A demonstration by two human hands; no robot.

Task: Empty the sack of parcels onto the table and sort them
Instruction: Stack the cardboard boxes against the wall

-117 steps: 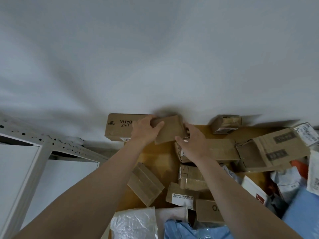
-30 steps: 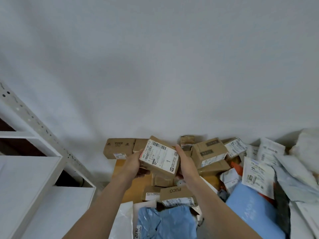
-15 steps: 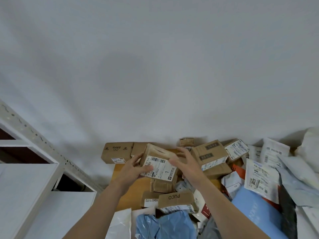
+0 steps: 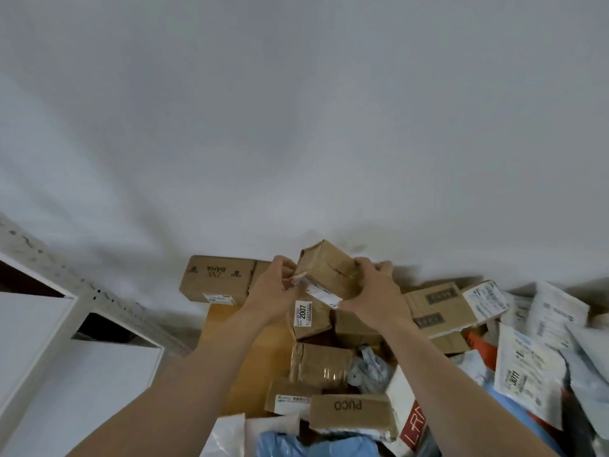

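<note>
Both hands grip a small taped box (image 4: 329, 267), held up near the wall (image 4: 296, 127). The left hand (image 4: 275, 293) pinches its left end and the right hand (image 4: 374, 300) curls round its right end, with its long axis slanting down to the right and its label underneath. Nearer the left hand lies the INS BAHA box (image 4: 216, 278); lower on the surface (image 4: 250, 354) lie a box stickered 2007 (image 4: 308, 316), the PUCO box (image 4: 351, 412) and a mailer marked 3011 (image 4: 520, 374).
</note>
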